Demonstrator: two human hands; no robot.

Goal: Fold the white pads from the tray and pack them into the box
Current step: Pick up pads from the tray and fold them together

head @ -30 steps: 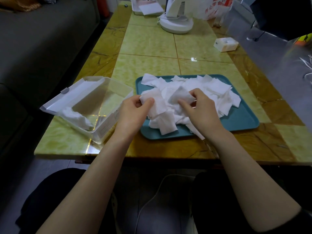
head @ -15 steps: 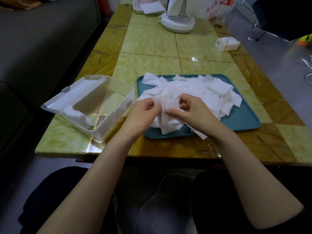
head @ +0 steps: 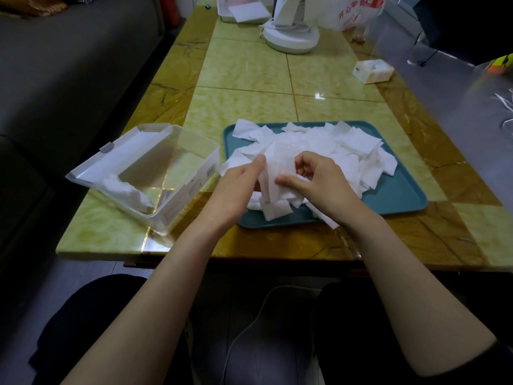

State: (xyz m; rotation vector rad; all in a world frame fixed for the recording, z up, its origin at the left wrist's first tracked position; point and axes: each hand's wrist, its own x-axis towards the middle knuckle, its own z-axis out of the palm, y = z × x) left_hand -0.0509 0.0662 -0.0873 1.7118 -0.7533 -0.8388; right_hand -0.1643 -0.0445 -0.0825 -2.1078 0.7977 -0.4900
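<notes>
Centrally, left hand (head: pixel 238 184) and right hand (head: pixel 319 182) both pinching one white pad (head: pixel 279 169) above the pad pile (head: pixel 347 154) on the teal tray (head: pixel 397 195), clear box (head: pixel 166 173) at frame left holding folded pads (head: pixel 125 190)

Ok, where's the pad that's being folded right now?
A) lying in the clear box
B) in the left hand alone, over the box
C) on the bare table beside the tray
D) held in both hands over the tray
D: the left hand and the right hand both pinch one white pad over the teal tray, clear of the clear box.
</notes>
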